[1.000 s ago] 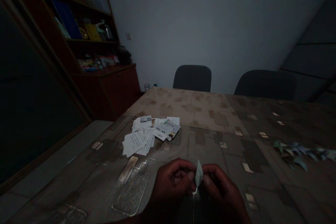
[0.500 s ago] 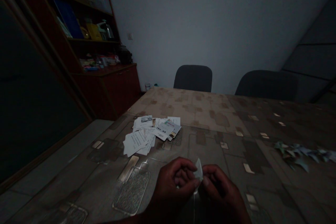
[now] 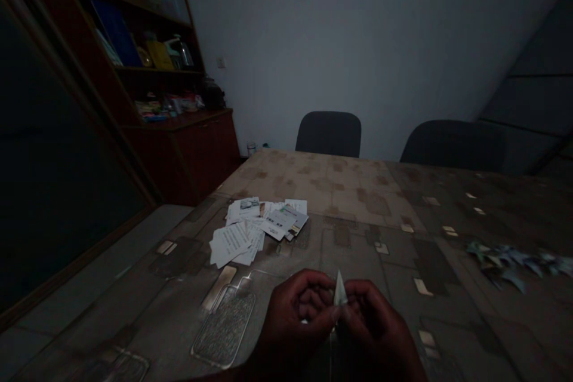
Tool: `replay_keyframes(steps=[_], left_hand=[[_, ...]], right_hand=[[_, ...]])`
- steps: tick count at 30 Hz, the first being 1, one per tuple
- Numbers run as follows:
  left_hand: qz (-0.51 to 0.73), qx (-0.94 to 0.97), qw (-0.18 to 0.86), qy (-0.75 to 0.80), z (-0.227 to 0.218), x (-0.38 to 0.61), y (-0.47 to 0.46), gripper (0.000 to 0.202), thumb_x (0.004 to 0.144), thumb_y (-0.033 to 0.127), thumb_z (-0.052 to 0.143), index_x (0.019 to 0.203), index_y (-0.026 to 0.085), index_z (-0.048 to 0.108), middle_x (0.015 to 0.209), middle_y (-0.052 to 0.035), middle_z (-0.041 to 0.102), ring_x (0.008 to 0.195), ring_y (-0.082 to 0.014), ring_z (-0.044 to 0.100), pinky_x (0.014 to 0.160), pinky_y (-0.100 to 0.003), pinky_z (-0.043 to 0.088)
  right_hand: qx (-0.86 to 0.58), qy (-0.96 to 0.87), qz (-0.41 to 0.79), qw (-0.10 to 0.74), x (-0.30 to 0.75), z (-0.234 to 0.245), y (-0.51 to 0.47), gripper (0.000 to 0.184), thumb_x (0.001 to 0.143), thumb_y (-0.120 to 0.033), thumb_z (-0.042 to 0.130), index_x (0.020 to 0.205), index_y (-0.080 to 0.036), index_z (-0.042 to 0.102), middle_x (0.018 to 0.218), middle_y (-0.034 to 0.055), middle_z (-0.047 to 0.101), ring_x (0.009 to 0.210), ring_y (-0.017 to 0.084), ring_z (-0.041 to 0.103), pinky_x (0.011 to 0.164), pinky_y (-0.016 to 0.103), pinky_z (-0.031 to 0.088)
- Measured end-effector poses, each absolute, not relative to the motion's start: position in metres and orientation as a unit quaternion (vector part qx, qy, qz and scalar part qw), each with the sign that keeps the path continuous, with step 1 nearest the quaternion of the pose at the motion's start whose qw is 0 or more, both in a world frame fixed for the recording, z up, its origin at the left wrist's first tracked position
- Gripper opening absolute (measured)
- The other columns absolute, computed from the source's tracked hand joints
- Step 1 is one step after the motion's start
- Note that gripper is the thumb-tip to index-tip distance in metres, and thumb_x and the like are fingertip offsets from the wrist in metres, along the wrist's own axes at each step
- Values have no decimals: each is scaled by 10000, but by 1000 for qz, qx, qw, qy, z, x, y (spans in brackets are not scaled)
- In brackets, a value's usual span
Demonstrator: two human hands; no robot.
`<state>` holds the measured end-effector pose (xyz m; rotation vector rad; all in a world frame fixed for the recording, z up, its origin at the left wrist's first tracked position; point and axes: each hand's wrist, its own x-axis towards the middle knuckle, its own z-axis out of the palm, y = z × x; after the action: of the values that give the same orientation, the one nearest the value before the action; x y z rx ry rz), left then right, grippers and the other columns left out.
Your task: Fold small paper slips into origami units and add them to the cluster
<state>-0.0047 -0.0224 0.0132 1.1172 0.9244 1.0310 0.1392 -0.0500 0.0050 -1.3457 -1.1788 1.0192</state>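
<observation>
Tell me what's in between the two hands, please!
In the head view, a small, pale, pointed piece of folded paper sticks up between the left hand and the right hand, pinched by both.

At lower centre, the left hand (image 3: pixel 301 307) and right hand (image 3: pixel 375 316) cover the base of the paper (image 3: pixel 339 291) — left of centre, the cards (image 3: pixel 230 245) have print too small to read.
</observation>
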Motion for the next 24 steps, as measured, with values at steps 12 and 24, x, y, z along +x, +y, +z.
replay_keyframes(steps=[12, 24], left_hand=[[448, 484, 632, 407, 16, -6, -25, 236, 666, 221, 762, 861, 150, 650, 663, -1, 602, 594, -109, 529, 545, -191, 410], [460, 469, 638, 401, 10, -3, -22, 205, 702, 255, 770, 816, 134, 649, 614, 19, 584, 554, -88, 538, 531, -171, 430]], right_hand=[[-603, -546, 330, 479, 139, 5, -54, 170, 775, -384, 607, 809, -228, 666, 616, -23, 616, 568, 166, 573, 553, 238, 418], [-590, -560, 328, 480, 140, 1, -53, 161, 798, -361, 591, 822, -222, 669, 612, -22, 610, 559, 164, 568, 561, 236, 432]])
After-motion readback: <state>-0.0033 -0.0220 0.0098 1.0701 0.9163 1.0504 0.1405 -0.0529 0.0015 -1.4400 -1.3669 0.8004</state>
